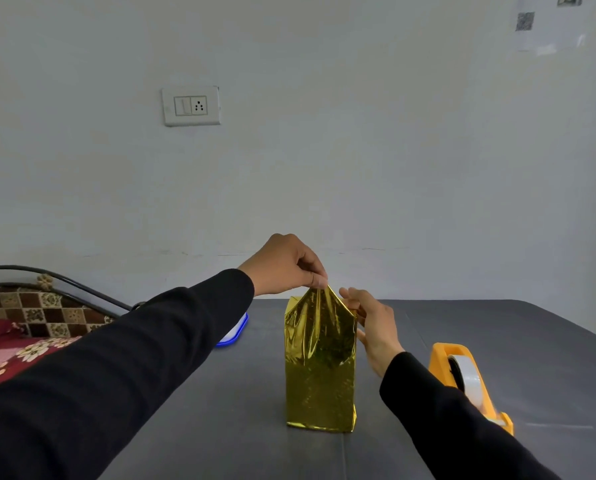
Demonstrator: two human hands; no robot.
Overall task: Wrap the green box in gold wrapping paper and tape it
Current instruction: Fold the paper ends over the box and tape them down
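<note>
A tall box stands upright on the dark grey table (462, 341), fully covered in gold wrapping paper (319, 368); no green shows. My left hand (286, 265) pinches the pointed top flap of the paper and holds it up above the box. At the box's upper right corner, my right hand (372, 323) has its fingertips on the paper fold, fingers mostly straight. An orange tape dispenser (462, 375) with a white roll sits to the right, partly hidden by my right sleeve.
A white tray with a blue rim (235, 332) lies at the left behind my left arm. A bed with a patterned cover (19, 327) stands beyond the table's left edge. The white wall behind carries a socket plate (190, 105).
</note>
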